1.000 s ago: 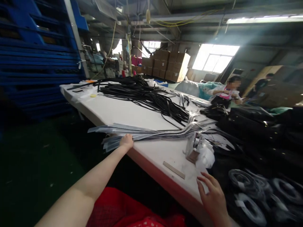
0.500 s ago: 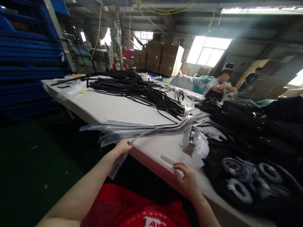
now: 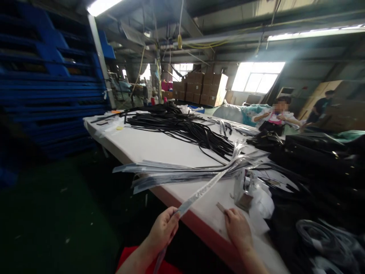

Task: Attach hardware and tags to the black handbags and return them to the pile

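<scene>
My left hand (image 3: 165,227) is closed on a translucent plastic strip (image 3: 203,191) in front of the table edge. The strip runs up to a pile of similar strips (image 3: 171,172) lying across the table, and its other end hangs below the hand. My right hand (image 3: 237,228) rests at the table's near edge, its fingers on a small flat greyish piece (image 3: 220,207). Just beyond that hand stands a metal tape dispenser (image 3: 243,192) with crumpled white film (image 3: 262,203) beside it.
Long black straps (image 3: 185,127) lie across the white table (image 3: 159,149). Black bags (image 3: 316,152) and coiled clear strips (image 3: 319,238) are at the right. A person (image 3: 278,116) sits across the table. Blue pallets (image 3: 54,102) stand left.
My left hand has moved right, drawing the strip out from the pile. My right hand has closed on the flat piece, which it was only beside before. The camera view has shifted.
</scene>
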A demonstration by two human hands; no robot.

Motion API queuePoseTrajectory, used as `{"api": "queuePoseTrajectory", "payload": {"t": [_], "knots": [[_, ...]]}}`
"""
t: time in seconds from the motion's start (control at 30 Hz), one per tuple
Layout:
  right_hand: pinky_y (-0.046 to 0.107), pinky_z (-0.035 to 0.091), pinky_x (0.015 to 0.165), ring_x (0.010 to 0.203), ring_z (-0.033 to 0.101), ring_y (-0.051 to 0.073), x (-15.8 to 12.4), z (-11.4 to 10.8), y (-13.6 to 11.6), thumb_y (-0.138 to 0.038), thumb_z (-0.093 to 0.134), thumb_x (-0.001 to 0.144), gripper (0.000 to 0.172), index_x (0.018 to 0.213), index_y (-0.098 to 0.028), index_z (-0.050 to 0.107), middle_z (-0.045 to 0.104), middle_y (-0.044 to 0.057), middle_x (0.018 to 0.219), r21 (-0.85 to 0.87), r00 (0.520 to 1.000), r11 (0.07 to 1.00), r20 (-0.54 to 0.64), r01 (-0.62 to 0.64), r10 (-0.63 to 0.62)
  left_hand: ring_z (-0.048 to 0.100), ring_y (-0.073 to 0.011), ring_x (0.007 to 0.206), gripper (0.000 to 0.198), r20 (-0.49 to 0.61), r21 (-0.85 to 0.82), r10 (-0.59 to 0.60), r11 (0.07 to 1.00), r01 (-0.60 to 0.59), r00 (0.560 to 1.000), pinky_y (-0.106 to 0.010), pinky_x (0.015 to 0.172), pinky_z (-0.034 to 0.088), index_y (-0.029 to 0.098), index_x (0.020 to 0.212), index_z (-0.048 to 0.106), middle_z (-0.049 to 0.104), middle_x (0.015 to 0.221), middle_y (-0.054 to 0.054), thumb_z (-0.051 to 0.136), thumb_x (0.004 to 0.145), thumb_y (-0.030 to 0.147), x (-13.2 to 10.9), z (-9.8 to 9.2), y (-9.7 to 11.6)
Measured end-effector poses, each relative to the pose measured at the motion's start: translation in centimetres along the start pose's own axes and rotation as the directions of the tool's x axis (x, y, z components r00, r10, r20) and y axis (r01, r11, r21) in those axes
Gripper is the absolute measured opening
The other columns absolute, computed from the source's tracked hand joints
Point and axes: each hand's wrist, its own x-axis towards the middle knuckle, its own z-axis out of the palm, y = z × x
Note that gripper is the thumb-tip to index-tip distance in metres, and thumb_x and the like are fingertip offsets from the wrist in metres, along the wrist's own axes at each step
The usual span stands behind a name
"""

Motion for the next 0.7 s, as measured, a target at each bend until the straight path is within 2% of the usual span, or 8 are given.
{"api": "queuePoseTrajectory", "payload": {"t": [0.07,0.17,0.27,0.33,0.43,0.5,0.57,0.7], "knots": [[0.044,0.049,0.084,0.092,0.063,0.031,0.2,-0.1,-1.0,-0.035,0.059,0.081,0.021,0.089,-0.021,0.072,0.069,0.012,0.094,0.227,0.994,0.969,-0.020,-0.101,0.109,0.031,-0.0057,0.035,0.049,0.084,0.065,0.034,0.997,-0.040,0.996,-0.018,0.036,0.020,0.018,0.084,0.054,0.040,0.045,0.008,0.052,0.081,0.066,-0.7,1.0,0.1],[0.043,0.053,0.076,0.091,0.066,0.030,-0.2,-1.1,-5.0,-0.051,0.057,0.084,0.042,0.108,-0.019,0.067,0.070,0.013,0.101,0.684,0.925,0.637,0.355,-0.354,0.132,0.044,-0.0078,0.043,0.039,0.287,0.136,0.000,0.990,-0.041,0.958,-0.018,0.040,0.030,0.018,0.079,0.056,0.050,0.051,0.005,0.062,0.079,0.056,-1.9,3.6,0.1],[0.036,0.053,0.059,0.063,0.065,0.022,0.1,-2.4,-8.6,-0.058,0.052,0.085,0.050,0.112,-0.017,0.063,0.070,0.009,0.078,0.716,0.800,0.374,0.581,-0.589,0.147,0.050,-0.0097,0.043,0.036,0.404,0.042,-0.175,0.984,0.173,0.898,-0.020,0.043,0.038,0.018,0.080,0.055,0.059,0.055,0.003,0.062,0.079,0.053,-2.6,5.2,0.5],[0.030,0.051,0.059,0.060,0.063,0.017,1.1,-2.7,-9.2,-0.052,0.064,0.080,0.042,0.102,-0.017,0.063,0.069,0.005,0.072,0.763,0.790,0.221,0.553,-0.608,0.264,0.058,-0.0130,0.047,0.040,0.543,-0.014,-0.307,0.927,0.374,0.781,-0.022,0.045,0.043,0.017,0.085,0.058,0.066,0.060,-0.002,0.060,0.080,0.056,-2.4,4.7,0.4],[0.026,0.049,0.064,0.064,0.062,0.014,2.5,-2.9,-8.0,-0.048,0.065,0.081,0.037,0.098,-0.016,0.062,0.070,0.004,0.074,0.842,0.844,0.198,0.428,-0.502,0.323,0.063,-0.0173,0.054,0.044,0.707,-0.039,-0.389,0.813,0.581,0.591,-0.026,0.049,0.048,0.013,0.088,0.065,0.070,0.067,-0.009,0.057,0.083,0.056,-2.3,2.4,-0.1],[0.024,0.047,0.062,0.062,0.062,0.012,3.2,-3.1,-7.0,-0.047,0.065,0.081,0.036,0.098,-0.015,0.063,0.070,0.004,0.074,0.863,0.860,0.201,0.383,-0.463,0.337,0.064,-0.0184,0.055,0.041,0.756,-0.026,-0.406,0.766,0.642,0.514,-0.027,0.049,0.048,0.012,0.089,0.067,0.071,0.068,-0.009,0.061,0.082,0.053,-2.8,0.9,-0.3],[0.023,0.046,0.059,0.061,0.061,0.012,3.6,-3.2,-6.6,-0.046,0.066,0.080,0.036,0.097,-0.014,0.064,0.071,0.004,0.072,0.872,0.862,0.196,0.365,-0.449,0.352,0.063,-0.0183,0.054,0.039,0.775,-0.009,-0.408,0.757,0.654,0.483,-0.027,0.049,0.048,0.013,0.089,0.068,0.070,0.067,-0.008,0.064,0.081,0.051,-3.6,-0.1,-0.4],[0.023,0.044,0.058,0.060,0.060,0.012,3.5,-2.9,-7.2,-0.048,0.066,0.079,0.040,0.098,-0.013,0.064,0.071,0.004,0.072,0.874,0.865,0.208,0.350,-0.440,0.361,0.055,-0.0140,0.045,0.038,0.752,0.009,-0.416,0.781,0.625,0.510,-0.024,0.043,0.040,0.013,0.088,0.069,0.063,0.059,-0.004,0.063,0.081,0.050,-4.9,-0.5,-0.3]]}}
